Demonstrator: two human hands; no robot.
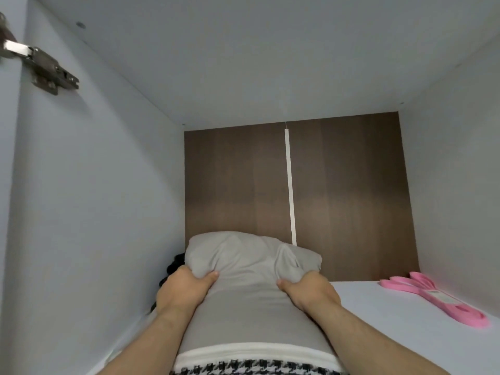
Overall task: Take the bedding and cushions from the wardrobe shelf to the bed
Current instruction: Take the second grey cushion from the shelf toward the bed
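My left hand [186, 289] and right hand [311, 289] each squeeze a side of the grey pillow [251, 315]. It lies on the left of the wardrobe shelf [378, 339], on top of a checked cushion [257, 368]. If I pull fast, the cushion could slide out too and fall.

White shelf [378, 334] carries a bedding stack [251, 307] and, apart, pink bands [438, 301]

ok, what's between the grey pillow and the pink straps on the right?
Nothing: in the head view only bare white shelf lies between the grey pillow and the pink straps.
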